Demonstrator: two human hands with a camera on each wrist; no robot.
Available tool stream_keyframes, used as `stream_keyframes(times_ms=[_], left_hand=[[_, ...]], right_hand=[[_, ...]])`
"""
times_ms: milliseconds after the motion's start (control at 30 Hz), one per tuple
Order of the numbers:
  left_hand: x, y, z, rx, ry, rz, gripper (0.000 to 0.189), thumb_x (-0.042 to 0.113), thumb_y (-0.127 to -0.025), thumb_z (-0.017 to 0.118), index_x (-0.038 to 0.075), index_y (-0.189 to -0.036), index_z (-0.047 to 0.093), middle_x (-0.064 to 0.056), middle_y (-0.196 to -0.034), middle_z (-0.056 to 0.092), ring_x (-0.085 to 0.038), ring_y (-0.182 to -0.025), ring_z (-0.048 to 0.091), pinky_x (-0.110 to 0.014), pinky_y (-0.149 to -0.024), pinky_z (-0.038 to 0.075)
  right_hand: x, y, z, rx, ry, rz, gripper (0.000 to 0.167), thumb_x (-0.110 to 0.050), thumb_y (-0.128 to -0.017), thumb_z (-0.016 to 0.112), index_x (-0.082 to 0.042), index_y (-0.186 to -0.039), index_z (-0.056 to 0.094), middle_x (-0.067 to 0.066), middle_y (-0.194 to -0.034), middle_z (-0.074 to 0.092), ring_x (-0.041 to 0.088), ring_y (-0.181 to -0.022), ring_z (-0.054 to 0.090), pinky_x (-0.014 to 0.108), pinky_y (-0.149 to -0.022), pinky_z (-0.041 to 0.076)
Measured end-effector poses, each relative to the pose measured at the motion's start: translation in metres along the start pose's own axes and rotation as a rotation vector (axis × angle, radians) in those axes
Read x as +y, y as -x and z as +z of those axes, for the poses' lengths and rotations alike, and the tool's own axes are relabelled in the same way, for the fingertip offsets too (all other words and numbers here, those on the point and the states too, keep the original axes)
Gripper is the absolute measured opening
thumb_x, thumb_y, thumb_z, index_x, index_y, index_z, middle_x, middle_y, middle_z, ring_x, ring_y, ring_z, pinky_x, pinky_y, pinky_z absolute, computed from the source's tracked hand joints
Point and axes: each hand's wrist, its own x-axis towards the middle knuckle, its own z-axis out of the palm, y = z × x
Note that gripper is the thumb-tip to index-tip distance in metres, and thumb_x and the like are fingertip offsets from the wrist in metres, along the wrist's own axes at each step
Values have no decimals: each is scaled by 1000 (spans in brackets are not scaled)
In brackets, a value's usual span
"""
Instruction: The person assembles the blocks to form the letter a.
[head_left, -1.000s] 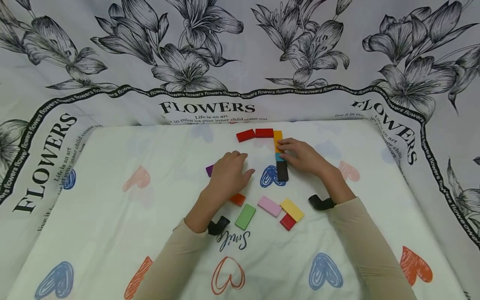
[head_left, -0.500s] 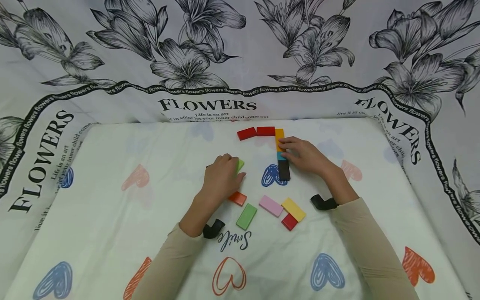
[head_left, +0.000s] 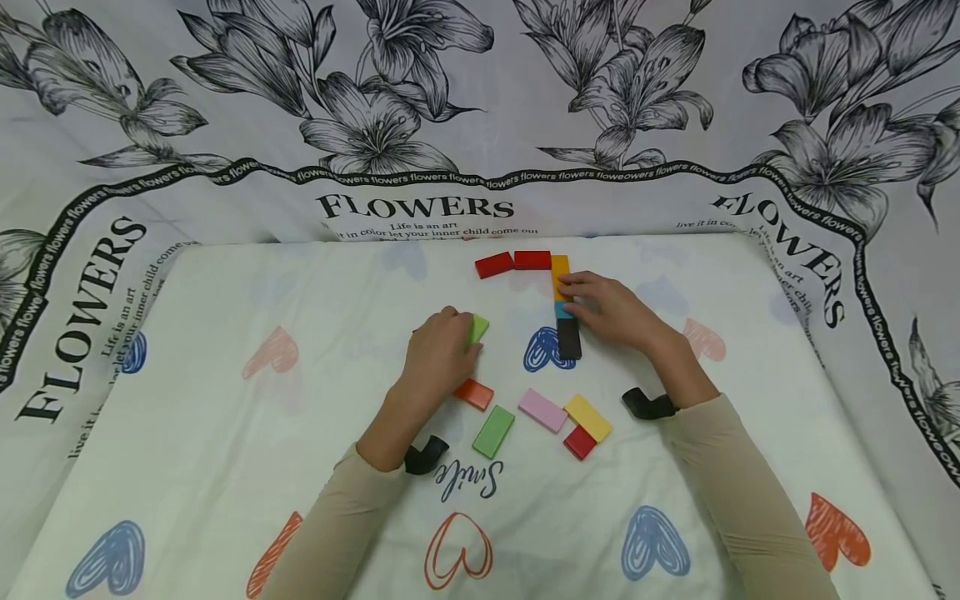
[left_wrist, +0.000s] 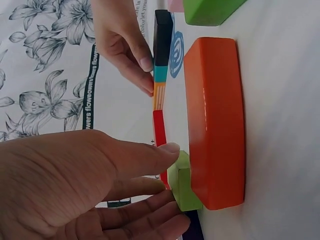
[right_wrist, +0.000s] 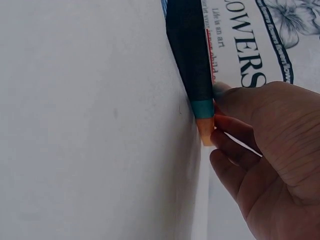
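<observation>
My left hand (head_left: 441, 350) is around a light green block (head_left: 480, 328), thumb on one side and fingers on the other in the left wrist view. A dark purple block (left_wrist: 195, 227) shows just beyond those fingertips, mostly hidden. My right hand (head_left: 607, 308) touches the outer side of a row of blocks with its fingertips. That row runs from an orange block (head_left: 560, 271) through a small blue block (head_left: 563, 311) to a black block (head_left: 569, 339). Two red blocks, one straight (head_left: 532, 260) and one angled (head_left: 494, 265), continue from its far end.
Nearer the body lie an orange-red block (head_left: 475, 394), a green block (head_left: 493, 432), a pink block (head_left: 543, 410), a yellow block (head_left: 588, 418) and a red block (head_left: 580, 443). Yellow and red overlap. Black straps (head_left: 648, 404) are at both wrists. A heart-print cloth (head_left: 187, 467) covers the surface.
My left hand has drawn back slightly to the left and its thumb has closed in, so the light green block now shows. The right hand stays at the row.
</observation>
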Motion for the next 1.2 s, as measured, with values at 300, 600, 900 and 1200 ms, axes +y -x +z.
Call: stream_keyframes(times_ms=[300,600,900,1200], left_hand=[[-2,-1,-2,-29,-4,7,33,19,-96,77,3,-125,74,-13,-103,67,-26,-88,61,-37,-79,55],[-4,-1,-6,-85,35,24,45,15,-95,77,10,-140,69,-14,-116,72,-26,-96,62,-41,-85,55],[-7,3,-6,-76,42,11,39,14,-94,78,4,-132,72,-13,-115,75,-27,-99,65,-43,-92,57],[-5,6,-9,-53,42,5,30,14,-93,80,1,-120,76,-13,-108,78,-26,-90,67,-41,-84,58]], right_hand=[[3,1,0,11,10,10,47,-18,-105,67,-5,-148,60,14,-160,54,37,-153,46,56,-125,40],[3,0,-1,15,6,-3,46,-18,-105,67,-4,-148,60,14,-160,55,36,-153,46,56,-125,39],[4,-2,1,2,7,-14,45,-19,-106,66,-4,-148,60,15,-160,53,37,-153,46,56,-126,39],[4,-1,2,7,7,-6,46,-18,-105,67,-4,-148,60,14,-160,54,36,-152,47,55,-125,40]])
